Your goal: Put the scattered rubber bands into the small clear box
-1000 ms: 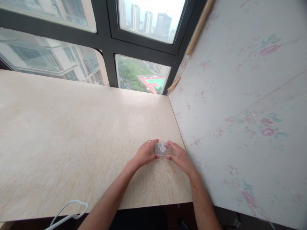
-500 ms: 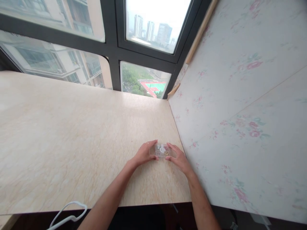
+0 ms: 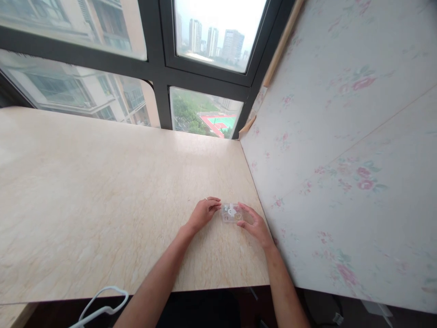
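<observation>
A small clear plastic box with small coloured bits inside lies on the pale marble-patterned tabletop, near its right end. My right hand grips the box's right side, fingers on the far edge and thumb on the near edge. My left hand, with a ring on one finger, rests on the table just left of the box. Its fingers are loosely curled, hold nothing, and their tips reach the box's left end.
A wall with floral wallpaper rises along the table's right edge. Dark-framed windows run behind the table. A white cable loop hangs below the front edge at the left.
My left hand has let go of the box and drawn back to the left. The right hand keeps hold of the box, which now rests lower on the table.
</observation>
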`<state>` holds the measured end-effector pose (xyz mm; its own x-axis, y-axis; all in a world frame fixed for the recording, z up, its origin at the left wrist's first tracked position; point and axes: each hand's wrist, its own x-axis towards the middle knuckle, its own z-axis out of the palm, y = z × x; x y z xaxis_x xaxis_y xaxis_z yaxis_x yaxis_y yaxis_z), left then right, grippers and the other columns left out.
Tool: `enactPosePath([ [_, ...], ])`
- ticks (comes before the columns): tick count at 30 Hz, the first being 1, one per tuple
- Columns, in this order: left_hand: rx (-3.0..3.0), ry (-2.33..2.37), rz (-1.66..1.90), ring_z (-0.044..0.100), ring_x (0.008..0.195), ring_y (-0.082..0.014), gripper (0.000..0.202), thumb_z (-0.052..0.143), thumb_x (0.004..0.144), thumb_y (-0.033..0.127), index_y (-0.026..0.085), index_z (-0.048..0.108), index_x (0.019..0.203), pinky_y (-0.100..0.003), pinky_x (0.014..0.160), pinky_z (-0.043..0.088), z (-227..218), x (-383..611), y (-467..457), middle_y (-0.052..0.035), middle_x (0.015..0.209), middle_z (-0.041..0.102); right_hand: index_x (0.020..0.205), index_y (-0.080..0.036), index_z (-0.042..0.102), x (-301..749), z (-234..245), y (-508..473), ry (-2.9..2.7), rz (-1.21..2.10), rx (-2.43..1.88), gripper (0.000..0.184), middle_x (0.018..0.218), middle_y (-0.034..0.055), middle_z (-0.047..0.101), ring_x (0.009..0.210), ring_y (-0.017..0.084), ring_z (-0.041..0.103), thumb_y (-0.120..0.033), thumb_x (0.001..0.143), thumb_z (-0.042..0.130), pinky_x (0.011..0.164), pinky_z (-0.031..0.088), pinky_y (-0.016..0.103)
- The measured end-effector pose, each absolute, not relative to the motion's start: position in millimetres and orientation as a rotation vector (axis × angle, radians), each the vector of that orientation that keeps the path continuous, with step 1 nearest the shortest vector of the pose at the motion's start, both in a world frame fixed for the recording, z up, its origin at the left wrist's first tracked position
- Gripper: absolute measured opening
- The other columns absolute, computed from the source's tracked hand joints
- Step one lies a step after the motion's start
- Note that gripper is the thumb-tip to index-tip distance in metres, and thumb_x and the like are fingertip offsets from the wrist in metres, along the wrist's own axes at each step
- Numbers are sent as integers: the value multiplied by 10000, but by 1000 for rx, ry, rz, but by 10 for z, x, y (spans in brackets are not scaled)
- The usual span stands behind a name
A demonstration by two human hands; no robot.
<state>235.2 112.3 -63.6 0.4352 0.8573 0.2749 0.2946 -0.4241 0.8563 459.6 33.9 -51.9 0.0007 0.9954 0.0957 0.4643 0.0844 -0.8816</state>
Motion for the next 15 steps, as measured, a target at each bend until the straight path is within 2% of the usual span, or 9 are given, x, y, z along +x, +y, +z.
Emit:
enactPosePath([
  [4, 1943, 968, 939, 651, 915, -195, 180, 557, 861, 265, 191, 719, 833, -351, 841, 520, -609, 2356, 1111, -83, 1026, 696, 1294, -270, 555, 4587, -509, 333, -1572, 849, -1479, 611, 1310, 60, 578, 1250, 258, 484, -446, 737, 738, 1094, 308, 497],
  [15, 1892, 973, 965, 621, 899, -179, 208, 477, 895, 286, 178, 646, 843, -314, 789, 494, -529, 2318, 1072, -75, 972, 677, 1236, -273, 598, 4578, -521, 338, -1571, 834, -1443, 544, 1347, 59, 553, 1276, 254, 462, -437, 737, 739, 1098, 294, 507],
])
